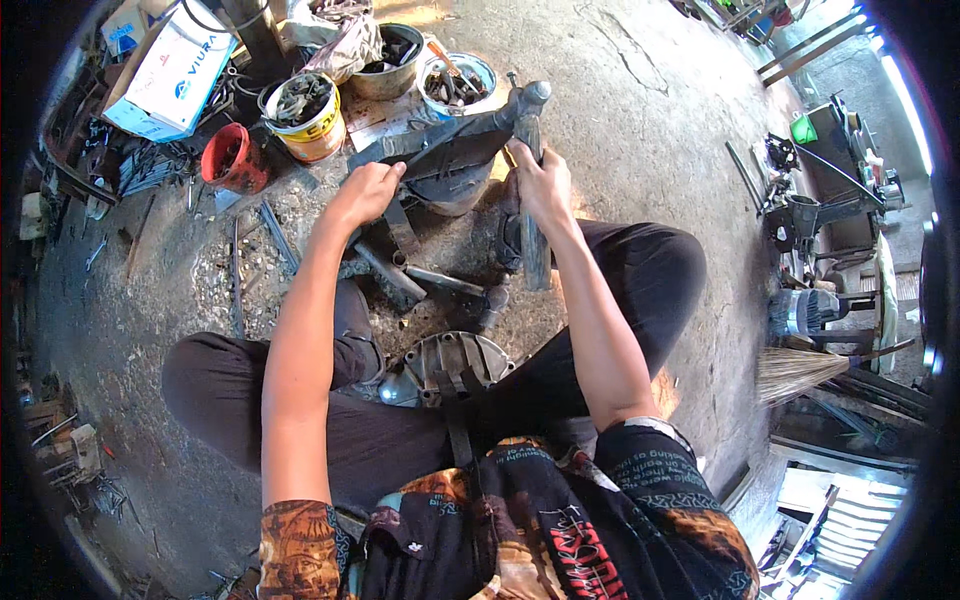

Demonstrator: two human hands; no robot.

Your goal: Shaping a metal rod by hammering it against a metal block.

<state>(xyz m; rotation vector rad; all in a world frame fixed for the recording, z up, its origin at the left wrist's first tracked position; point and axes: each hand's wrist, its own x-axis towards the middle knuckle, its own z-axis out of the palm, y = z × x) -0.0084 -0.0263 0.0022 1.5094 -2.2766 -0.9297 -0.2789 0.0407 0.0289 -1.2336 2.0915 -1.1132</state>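
My right hand (543,187) is wrapped round the handle of a hammer (536,262), whose heavy steel head (527,100) is at the top. Fingers closed, my left hand (368,194) grips the near left end of a long, dark flat metal piece (440,140). That piece slants up to the right over a dark metal block (452,190). The hammer head overlaps its far right end; whether they touch I cannot tell. On the floor between my legs lie a second hammer (450,282), a short metal bar (392,276) and a round ribbed metal housing (455,358).
Ahead stand a red bucket (240,165), a yellow bucket (312,135), a dark basin (385,75) and a white bucket (458,92), holding metal parts. A white and blue carton (170,75) is far left. Rods lie left; a straw broom (797,375) and machinery (825,220) are right.
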